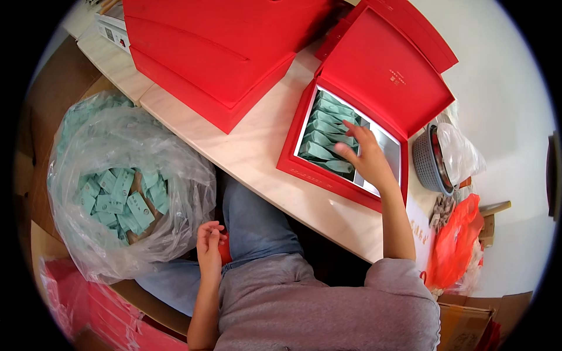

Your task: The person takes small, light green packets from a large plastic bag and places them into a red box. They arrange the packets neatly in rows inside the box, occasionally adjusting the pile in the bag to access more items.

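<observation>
My right hand (362,151) reaches into an open red gift box (287,153) on the marbled tabletop, its fingers spread over a row of green packets (327,127). Those packets stand packed side by side in the box's left compartment; the white-lined compartment to the right shows no packets. Whether my fingertips touch a packet is hard to tell. Beside my lap, my left hand (210,248) hangs with bent fingers, apparently holding nothing. Left of it, a large clear plastic bag (184,184) contains many loose green packets (125,197).
More red boxes (210,57) occupy the table's far side. A white appliance (112,33) sits at the back left. To the right are a grey basket (426,162), an orange-red plastic bag (454,245) and a cardboard box (463,324). The table edge (263,199) runs diagonally above my legs.
</observation>
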`<action>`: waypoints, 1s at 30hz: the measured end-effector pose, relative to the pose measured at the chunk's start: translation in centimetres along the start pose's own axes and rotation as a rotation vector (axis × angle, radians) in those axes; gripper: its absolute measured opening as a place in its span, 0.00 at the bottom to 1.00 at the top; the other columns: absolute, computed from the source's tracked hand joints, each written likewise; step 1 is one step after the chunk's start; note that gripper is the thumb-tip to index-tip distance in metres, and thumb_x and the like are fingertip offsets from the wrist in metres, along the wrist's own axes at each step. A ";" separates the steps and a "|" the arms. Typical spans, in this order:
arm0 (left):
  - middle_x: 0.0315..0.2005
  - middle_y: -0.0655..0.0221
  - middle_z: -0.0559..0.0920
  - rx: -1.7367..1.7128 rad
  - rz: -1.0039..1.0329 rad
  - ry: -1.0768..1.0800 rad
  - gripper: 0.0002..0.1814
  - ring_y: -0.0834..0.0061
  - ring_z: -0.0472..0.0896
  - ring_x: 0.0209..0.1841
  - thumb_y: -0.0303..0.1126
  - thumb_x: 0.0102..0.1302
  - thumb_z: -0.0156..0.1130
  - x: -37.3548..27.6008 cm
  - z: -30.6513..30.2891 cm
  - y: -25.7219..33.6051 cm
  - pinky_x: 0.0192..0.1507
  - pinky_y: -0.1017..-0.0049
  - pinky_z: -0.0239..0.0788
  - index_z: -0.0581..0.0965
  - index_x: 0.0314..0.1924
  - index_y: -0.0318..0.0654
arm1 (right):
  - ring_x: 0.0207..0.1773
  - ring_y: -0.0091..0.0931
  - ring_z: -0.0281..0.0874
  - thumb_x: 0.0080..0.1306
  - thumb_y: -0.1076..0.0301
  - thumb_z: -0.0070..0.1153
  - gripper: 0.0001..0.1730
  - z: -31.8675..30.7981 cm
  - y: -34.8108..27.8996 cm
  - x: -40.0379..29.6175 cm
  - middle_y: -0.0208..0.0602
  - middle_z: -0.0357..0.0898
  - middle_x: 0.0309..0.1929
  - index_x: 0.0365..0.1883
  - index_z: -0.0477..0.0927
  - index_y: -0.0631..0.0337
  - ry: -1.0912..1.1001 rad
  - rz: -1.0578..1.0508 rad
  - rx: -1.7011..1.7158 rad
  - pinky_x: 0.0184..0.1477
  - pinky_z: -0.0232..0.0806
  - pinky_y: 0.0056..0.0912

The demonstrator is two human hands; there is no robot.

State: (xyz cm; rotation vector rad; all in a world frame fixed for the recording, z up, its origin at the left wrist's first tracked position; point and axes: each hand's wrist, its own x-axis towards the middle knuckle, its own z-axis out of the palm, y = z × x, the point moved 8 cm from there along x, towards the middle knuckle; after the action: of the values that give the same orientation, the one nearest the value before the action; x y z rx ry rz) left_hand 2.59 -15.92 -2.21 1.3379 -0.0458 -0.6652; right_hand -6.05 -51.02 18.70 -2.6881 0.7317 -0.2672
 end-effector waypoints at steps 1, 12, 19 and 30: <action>0.40 0.70 0.78 -0.001 -0.010 0.010 0.09 0.83 0.73 0.37 0.32 0.73 0.49 -0.1 -0.5 -0.3 0.42 0.82 0.64 0.73 0.49 0.40 | 0.58 0.43 0.65 0.64 0.52 0.60 0.38 -0.4 -0.2 0.3 0.51 0.67 0.55 0.67 0.64 0.61 0.026 0.033 0.096 0.57 0.63 0.43; 0.41 0.70 0.79 -0.147 -0.082 0.127 0.11 0.82 0.73 0.39 0.35 0.73 0.51 -0.6 -6.1 -2.3 0.45 0.80 0.66 0.73 0.50 0.41 | 0.74 0.40 0.51 0.72 0.61 0.49 0.28 2.4 -3.6 -0.1 0.47 0.58 0.70 0.68 0.63 0.61 0.174 -0.095 0.053 0.72 0.45 0.42; 0.40 0.70 0.79 -0.252 -0.019 0.302 0.10 0.82 0.73 0.38 0.32 0.73 0.50 -1.1 -10.5 -1.7 0.44 0.80 0.65 0.72 0.49 0.38 | 0.42 0.28 0.78 0.66 0.68 0.56 0.09 15.6 -23.6 -1.4 0.38 0.79 0.39 0.41 0.79 0.63 0.051 -0.244 0.698 0.44 0.69 0.30; 0.36 0.72 0.79 -0.366 0.034 0.601 0.09 0.83 0.74 0.37 0.33 0.72 0.49 -5.4 -19.2 -3.1 0.42 0.81 0.64 0.74 0.47 0.40 | 0.63 0.51 0.59 0.51 0.51 0.69 0.45 43.7 -41.8 2.1 0.57 0.62 0.61 0.63 0.64 0.58 -0.161 -0.609 0.167 0.60 0.61 0.50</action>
State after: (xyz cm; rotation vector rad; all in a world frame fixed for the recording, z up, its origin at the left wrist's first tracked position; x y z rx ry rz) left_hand 4.47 3.26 -8.18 1.1291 0.5141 -0.2065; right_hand 26.41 -6.26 -6.01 -2.6582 -0.1662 -0.2375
